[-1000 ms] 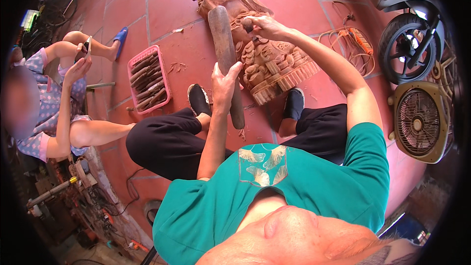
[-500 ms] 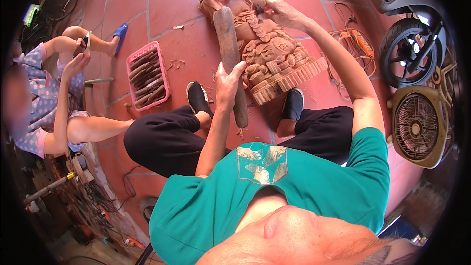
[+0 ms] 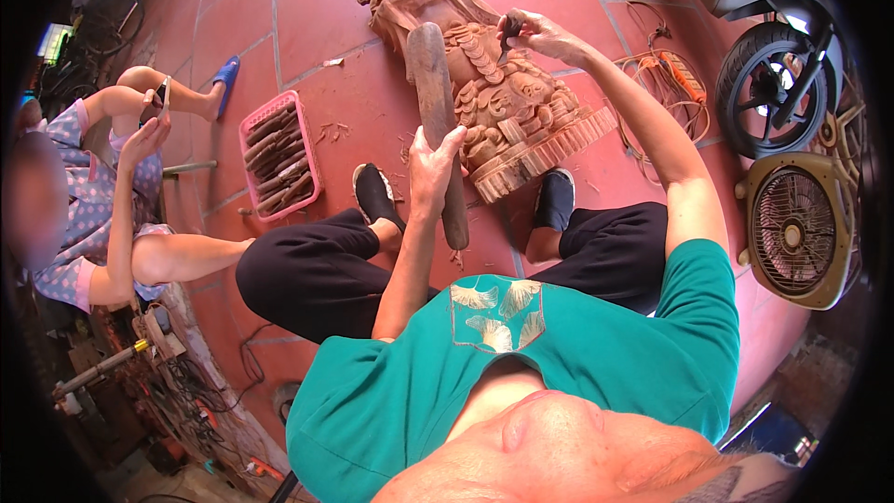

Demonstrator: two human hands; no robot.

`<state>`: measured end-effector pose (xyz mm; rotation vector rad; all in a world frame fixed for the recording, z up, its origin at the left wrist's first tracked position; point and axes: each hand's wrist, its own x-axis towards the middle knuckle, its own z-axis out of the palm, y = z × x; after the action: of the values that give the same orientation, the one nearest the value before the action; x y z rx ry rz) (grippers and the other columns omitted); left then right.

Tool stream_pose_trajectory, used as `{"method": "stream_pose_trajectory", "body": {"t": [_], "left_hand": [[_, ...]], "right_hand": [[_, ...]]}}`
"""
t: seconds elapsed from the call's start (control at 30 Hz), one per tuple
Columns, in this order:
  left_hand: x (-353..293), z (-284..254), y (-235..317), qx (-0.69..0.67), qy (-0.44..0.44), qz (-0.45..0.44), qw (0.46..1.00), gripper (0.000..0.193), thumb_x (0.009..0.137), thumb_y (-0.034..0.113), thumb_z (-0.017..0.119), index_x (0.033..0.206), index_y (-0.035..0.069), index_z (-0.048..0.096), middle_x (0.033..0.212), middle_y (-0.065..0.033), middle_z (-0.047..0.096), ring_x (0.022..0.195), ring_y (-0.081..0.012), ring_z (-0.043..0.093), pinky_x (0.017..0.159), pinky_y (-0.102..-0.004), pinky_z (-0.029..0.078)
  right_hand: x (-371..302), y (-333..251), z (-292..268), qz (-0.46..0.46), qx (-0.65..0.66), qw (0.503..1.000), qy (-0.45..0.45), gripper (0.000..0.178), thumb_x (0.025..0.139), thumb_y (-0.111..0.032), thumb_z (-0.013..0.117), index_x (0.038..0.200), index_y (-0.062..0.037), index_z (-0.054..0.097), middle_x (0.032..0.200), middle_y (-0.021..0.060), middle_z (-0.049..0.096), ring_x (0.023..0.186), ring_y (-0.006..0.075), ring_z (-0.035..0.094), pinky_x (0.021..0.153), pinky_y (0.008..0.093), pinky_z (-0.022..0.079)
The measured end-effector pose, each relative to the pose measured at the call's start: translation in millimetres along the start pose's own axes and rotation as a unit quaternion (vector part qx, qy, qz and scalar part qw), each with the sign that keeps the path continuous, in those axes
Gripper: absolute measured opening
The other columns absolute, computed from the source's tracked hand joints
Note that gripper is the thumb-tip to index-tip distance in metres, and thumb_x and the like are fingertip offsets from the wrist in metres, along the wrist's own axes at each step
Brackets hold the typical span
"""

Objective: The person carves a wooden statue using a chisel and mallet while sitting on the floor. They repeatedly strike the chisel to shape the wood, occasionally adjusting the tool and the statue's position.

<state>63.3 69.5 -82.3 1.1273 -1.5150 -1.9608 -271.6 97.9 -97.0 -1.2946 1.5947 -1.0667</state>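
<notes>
Carved statue [image 3: 535, 93] lies on the red tile floor [image 3: 326, 19], both hands holding tools

The brown wooden statue lies in front of the seated person, its carved front upward, its head pointing away and its broad, ridged base toward the person's feet. The right hand [image 3: 540, 34] is above the statue's middle, thumb and fingers pinched around a small dark tool [image 3: 508, 33]. The tool's thin end points down at the carving; whether it touches the wood cannot be told. The left hand [image 3: 434, 168] is wrapped around a long wooden club [image 3: 431, 74], gripping it below its middle. The club's wide end reaches up in front of the statue's left edge, and its narrow end points back toward the person.

The base sits just beyond a pair of dark shoes [image 3: 556, 200]. To the left, a pink basket [image 3: 312, 158] holds a row of dark sticks [image 3: 277, 154], with wood shavings [image 3: 331, 130] beside it on the floor. On the right are an orange power strip [image 3: 687, 86] with a looped cord, a black wheel [image 3: 765, 88] and a box fan [image 3: 792, 233]. At far left sits another person [image 3: 88, 177] in spotted clothes and a blue slipper [image 3: 224, 84], hands raised around a small object.
</notes>
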Motion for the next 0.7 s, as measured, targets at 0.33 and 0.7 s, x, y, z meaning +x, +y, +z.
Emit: {"method": "stream_pose_trajectory", "body": {"t": [0.33,0.7], "left_hand": [[-3,1,2,0.005,-0.004,0.014,1.0,0.045,0.092,0.032,0.075,0.116,-0.001,0.056,0.074,-0.0026,0.06,0.052,-0.0101,0.057,0.046,-0.0258,0.048],[-9,10,1,0.023,-0.027,0.047,0.998,0.045,0.094,0.031,0.075,0.12,-0.001,0.057,0.082,-0.0042,0.068,0.055,-0.0068,0.057,0.048,-0.0236,0.048]], "right_hand": [[12,7,10,0.009,-0.023,0.999,-0.024,0.023,0.099,-0.01,0.065,0.122,-0.0091,0.063,0.111,0.0001,0.067,0.105,0.011,0.062,0.096,0.032,0.05],[18,-7,32,-0.057,-0.174,0.982,0.04,0.038,0.092,-0.001,0.064,0.129,-0.0077,0.061,0.1,0.0115,0.07,0.093,0.0137,0.061,0.09,0.0353,0.052]]}}
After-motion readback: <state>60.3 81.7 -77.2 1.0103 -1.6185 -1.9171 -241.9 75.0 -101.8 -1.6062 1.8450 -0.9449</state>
